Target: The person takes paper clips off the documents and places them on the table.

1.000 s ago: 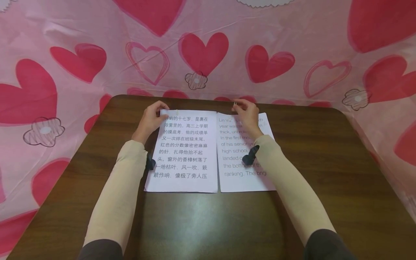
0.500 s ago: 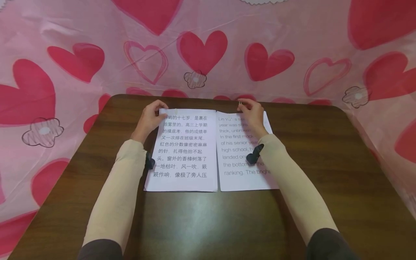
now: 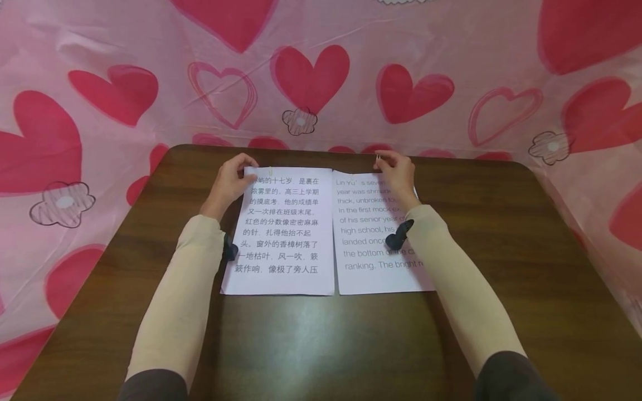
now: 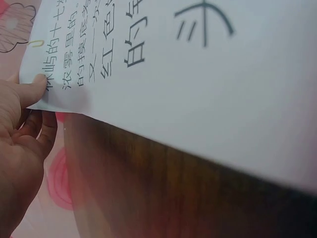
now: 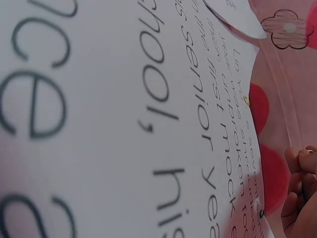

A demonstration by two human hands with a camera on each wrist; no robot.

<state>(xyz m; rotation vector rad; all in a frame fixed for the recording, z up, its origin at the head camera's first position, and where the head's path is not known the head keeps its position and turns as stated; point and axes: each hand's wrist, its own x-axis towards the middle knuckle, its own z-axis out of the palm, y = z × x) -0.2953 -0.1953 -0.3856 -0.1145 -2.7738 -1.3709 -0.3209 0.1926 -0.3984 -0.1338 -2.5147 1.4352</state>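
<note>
Left hand: your left hand (image 3: pixel 228 181) pinched the upper left corner of the Chinese page (image 3: pixel 286 228), thumb on the printed face and fingers behind the edge.
Chinese page: it lay before you on the table (image 3: pixel 321 345), left of the English page.
Yellow clip: a thin yellow clip (image 4: pixel 35 43) sat on the Chinese page's top edge, near your thumb.
Right hand: your right hand (image 3: pixel 397 174) had its fingers curled, thumb and forefinger pinching a small pale item (image 3: pixel 378 158); you could not tell exactly what it was.
English page: this page (image 3: pixel 366 239) lay just beside the Chinese one, partly covered from the head view by your right hand and forearm. In the right wrist view, a second yellow clip (image 5: pixel 246 100) showed at its top edge.
Sleeves: you wore cream sleeves (image 3: pixel 175 295) over the forearms, with a black wrist device (image 3: pixel 399 235) at the right cuff.
Backdrop: behind the dark wooden table hung a pink backdrop (image 3: pixel 426 33) printed with red hearts and sketched flowers.
</note>
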